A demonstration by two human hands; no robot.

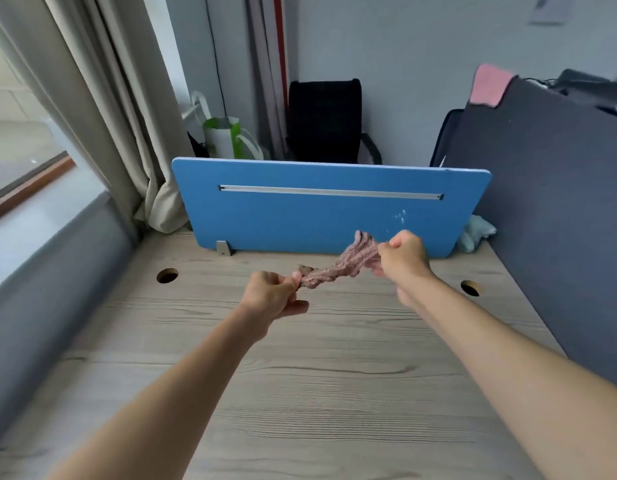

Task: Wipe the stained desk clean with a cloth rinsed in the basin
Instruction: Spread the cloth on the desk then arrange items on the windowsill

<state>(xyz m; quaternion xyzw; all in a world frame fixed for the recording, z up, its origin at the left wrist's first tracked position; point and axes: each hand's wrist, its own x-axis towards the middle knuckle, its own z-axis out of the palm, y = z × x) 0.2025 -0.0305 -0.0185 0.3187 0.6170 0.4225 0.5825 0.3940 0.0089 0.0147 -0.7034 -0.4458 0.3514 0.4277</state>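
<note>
Now, L grip, R grip hold twisted cloth, bag behind

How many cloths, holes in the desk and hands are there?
Cloths: 3 (twisted cloth, pink cloth, pale teal cloth)
Holes: 2 (left hole, right hole)
Hands: 2 (left hand, right hand)
Total: 7

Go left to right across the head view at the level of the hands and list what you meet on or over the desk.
In order: left cable hole → left hand → twisted cloth → right hand → right cable hole.
</note>
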